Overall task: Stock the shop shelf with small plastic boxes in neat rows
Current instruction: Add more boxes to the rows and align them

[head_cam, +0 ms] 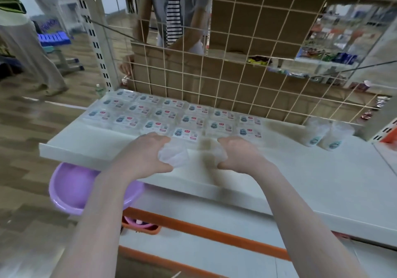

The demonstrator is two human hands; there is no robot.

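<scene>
Gripping one small clear plastic box (173, 155) each, fingers curled, left hand (150, 155) and right hand (236, 155) hover near the white shelf's (300, 181) labelled rows (182, 119), probably to extend them.

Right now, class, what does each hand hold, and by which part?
The left hand grips a small clear plastic box by its left side. The right hand seems to grip another, too blurred to tell where.

You are looking at small clear plastic boxes (186, 133) whose blue-and-red labels are probably printed, but nothing is reading legibly through the blur.
</scene>
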